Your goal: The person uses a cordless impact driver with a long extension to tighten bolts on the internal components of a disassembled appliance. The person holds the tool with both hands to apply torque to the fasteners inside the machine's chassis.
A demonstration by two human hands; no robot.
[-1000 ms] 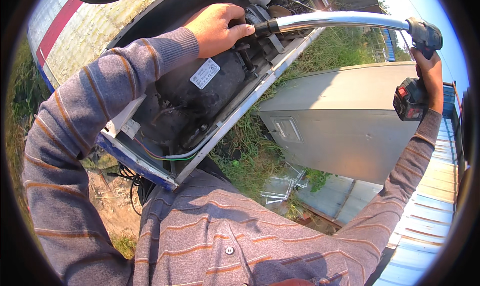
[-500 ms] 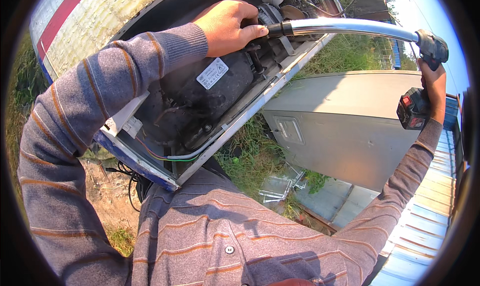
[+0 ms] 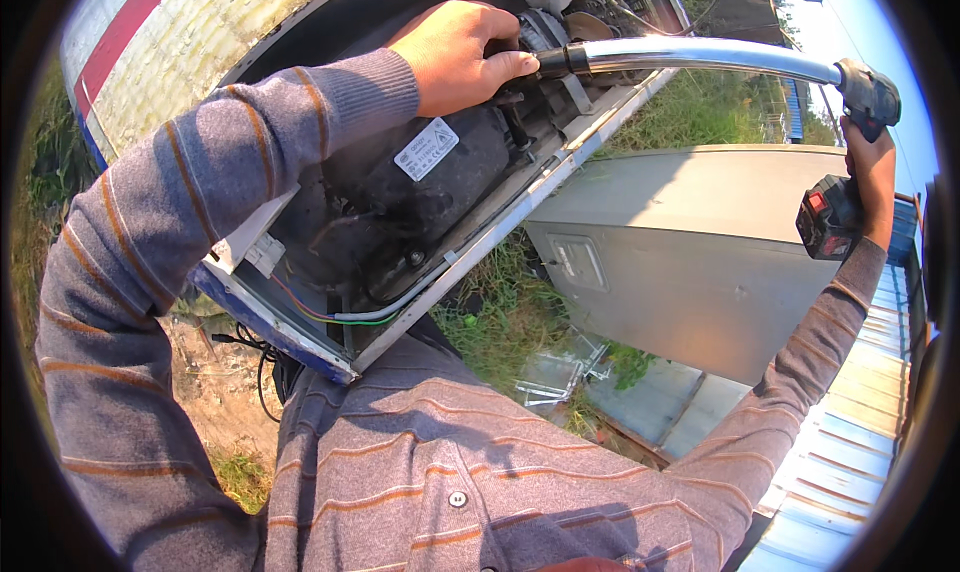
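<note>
My right hand [image 3: 872, 180] grips the handle of a battery-powered tool [image 3: 868, 97] out at the far right. Its black battery pack [image 3: 830, 218] with red parts hangs below. From the tool a long chrome tube [image 3: 700, 54] runs left to a black end piece [image 3: 553, 62]. My left hand [image 3: 462, 57] is closed around that end piece, its thumb stretched along it; the tip is hidden. Both hands are over or beside an open appliance housing [image 3: 560, 162], with my left hand above the dark, dirty inside. A white label [image 3: 427, 150] sits on a black part below my left hand.
Coloured wires [image 3: 300, 302] lie in the housing's near corner. A grey metal cabinet [image 3: 680, 262] rests on the grass to the right. White metal pieces [image 3: 560, 377] lie on the ground, and corrugated sheets [image 3: 850, 392] stand at the far right. Black cable [image 3: 262, 357] hangs at the left.
</note>
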